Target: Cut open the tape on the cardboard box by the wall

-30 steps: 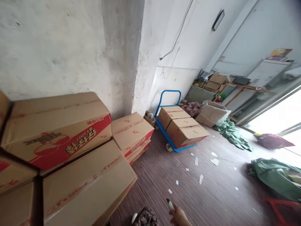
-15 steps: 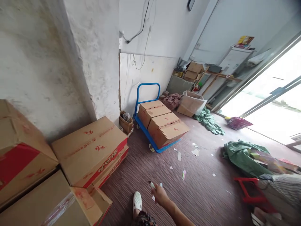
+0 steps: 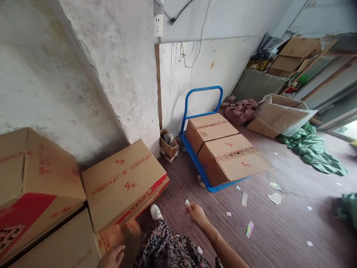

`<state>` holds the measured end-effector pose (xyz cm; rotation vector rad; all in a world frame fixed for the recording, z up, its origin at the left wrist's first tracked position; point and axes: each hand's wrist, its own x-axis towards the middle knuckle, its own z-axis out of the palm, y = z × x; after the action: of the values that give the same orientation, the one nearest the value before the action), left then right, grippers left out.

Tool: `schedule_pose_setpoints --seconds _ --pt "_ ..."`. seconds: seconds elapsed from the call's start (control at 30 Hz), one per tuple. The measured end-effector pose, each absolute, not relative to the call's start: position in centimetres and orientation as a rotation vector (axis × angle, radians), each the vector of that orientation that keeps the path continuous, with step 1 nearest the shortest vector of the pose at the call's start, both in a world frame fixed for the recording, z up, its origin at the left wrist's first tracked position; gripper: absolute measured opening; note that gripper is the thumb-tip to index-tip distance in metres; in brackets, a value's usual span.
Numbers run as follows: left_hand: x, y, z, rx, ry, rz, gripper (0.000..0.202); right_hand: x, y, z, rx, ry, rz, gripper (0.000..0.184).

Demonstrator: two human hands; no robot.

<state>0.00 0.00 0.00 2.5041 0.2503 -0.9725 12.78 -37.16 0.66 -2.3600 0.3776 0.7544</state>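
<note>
My right hand (image 3: 196, 214) hangs in front of me over the striped floor, fingers closed on a small white object (image 3: 187, 202). My left hand (image 3: 111, 257) shows at the bottom edge beside a stack of cardboard boxes (image 3: 122, 182) with red print; its fingers are curled and I cannot see anything in them. Ahead stands a blue hand cart (image 3: 195, 111) with two sealed cardboard boxes (image 3: 225, 154) on its deck. My white shoe (image 3: 156, 212) and patterned trouser leg (image 3: 167, 245) are below.
A rough white wall corner (image 3: 128, 74) juts out on the left. A small open box (image 3: 168, 146) sits by the wall. An open carton (image 3: 276, 117), pink cloth (image 3: 241, 110) and green tarp (image 3: 312, 150) lie to the right. Paper scraps (image 3: 275, 198) litter the floor.
The view has swung down and moved closer to the blue cart. My right hand has stayed out front. My left hand has come into view at the bottom beside the boxes.
</note>
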Motion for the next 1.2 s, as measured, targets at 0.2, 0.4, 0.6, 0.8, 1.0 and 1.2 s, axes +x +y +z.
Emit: schedule_pose_setpoints --seconds 0.2,0.4,0.6,0.8,1.0,1.2 --pt "18.0 -2.3 4.2 2.723 -0.047 -0.924 0.041 22.6 -32.4 2.9 -2.349 0.291 0.696 0.037" --pt "33.9 -3.2 4.1 2.865 -0.161 -0.828 0.050 29.2 -28.0 2.3 -2.313 0.252 0.781 0.042" --pt "43.1 -4.4 2.0 2.949 -0.233 -0.907 0.057 34.9 -26.2 1.4 -2.280 0.145 0.949 0.039" --pt "47.4 -4.1 0.1 2.977 -0.408 -1.096 0.061 40.5 -27.1 1.3 -2.269 0.051 1.094 0.034" --pt "48.2 -3.7 -0.4 2.962 -0.693 -1.111 0.052 43.8 -27.2 1.2 -2.292 0.019 1.198 0.033" --pt "49.3 -3.3 -0.7 2.894 -0.856 -1.045 0.039 44.4 -24.7 0.4 -2.311 -0.014 1.220 0.038"
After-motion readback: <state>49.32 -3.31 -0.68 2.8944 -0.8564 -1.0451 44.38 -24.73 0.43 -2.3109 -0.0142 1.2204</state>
